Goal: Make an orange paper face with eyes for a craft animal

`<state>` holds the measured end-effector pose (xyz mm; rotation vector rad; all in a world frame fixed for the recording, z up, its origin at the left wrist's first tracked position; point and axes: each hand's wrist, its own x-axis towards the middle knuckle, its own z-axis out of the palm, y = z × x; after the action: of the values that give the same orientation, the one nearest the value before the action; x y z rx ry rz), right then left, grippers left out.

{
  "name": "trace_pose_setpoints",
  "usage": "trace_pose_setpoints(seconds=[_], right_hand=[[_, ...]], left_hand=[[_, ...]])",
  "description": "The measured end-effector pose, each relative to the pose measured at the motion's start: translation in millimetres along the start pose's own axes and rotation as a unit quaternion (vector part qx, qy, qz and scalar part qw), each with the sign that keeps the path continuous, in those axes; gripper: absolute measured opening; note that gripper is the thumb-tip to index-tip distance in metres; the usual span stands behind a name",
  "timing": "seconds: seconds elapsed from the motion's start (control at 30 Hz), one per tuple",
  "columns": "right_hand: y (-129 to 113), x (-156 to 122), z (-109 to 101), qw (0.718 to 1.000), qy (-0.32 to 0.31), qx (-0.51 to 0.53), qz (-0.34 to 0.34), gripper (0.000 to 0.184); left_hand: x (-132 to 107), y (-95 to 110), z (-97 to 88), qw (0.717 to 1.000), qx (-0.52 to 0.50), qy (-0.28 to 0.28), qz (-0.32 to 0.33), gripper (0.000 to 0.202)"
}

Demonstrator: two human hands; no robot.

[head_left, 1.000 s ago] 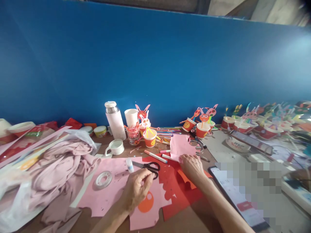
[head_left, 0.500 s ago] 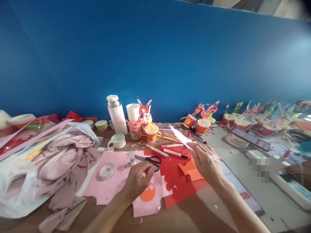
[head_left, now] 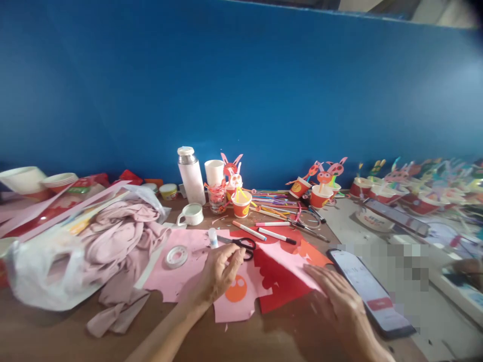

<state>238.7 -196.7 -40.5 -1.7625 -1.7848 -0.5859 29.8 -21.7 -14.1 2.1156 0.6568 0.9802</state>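
Observation:
My left hand (head_left: 221, 274) rests on a large pink paper sheet (head_left: 173, 274), fingers curled in a pinch; what they hold is hidden. Just beyond its fingertips lie black-handled scissors (head_left: 243, 245), and an orange paper circle (head_left: 236, 290) lies beside the wrist. My right hand (head_left: 339, 301) lies flat, fingertips on a smaller pink paper piece (head_left: 289, 261) spread over a red paper sheet (head_left: 279, 291). A phone (head_left: 368, 289) lies right of that hand.
A tape roll (head_left: 176, 256), small glue bottle (head_left: 213, 237), white mug (head_left: 191, 214), thermos (head_left: 191, 175) and markers (head_left: 277, 235) lie behind the papers. Paper-cup rabbit crafts (head_left: 320, 193) line the blue wall. Pink cloth (head_left: 121, 236) and a plastic bag (head_left: 41, 266) fill the left.
My right hand lifted the small pink paper from near the markers, carried it toward me and laid it flat on the red sheet. My left hand stayed by the scissors.

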Motion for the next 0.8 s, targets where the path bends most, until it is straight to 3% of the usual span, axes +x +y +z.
trace_pose_setpoints(seconds=[0.1,0.23,0.37,0.5,0.6,0.8], right_hand=[[11.8,5.0,-2.4,0.998,0.066,0.013,0.021,0.036],[14.1,17.8,-2.3,0.989,0.143,0.027,0.031,0.034],[14.8,29.7,-4.8,0.983,0.183,-0.001,0.027,0.032],[30.1,45.5,-7.3,0.976,0.209,-0.048,0.036,0.031],[44.8,61.0,1.1,0.978,0.188,-0.079,0.037,0.030],[53.5,84.9,39.3,0.995,0.030,-0.099,-0.008,0.030]], left_hand=[[-5.0,6.8,-9.4,0.999,-0.012,0.034,-0.024,0.036],[-20.5,13.6,-18.9,0.995,-0.065,0.035,-0.064,0.037],[-43.0,14.7,-25.0,0.990,-0.093,0.031,-0.099,0.038],[-64.6,10.8,-30.4,0.990,-0.067,0.021,-0.125,0.039],[-77.0,7.5,-31.5,0.988,-0.047,0.015,-0.145,0.040],[-94.0,1.5,-27.5,0.986,-0.014,0.029,-0.163,0.042]])
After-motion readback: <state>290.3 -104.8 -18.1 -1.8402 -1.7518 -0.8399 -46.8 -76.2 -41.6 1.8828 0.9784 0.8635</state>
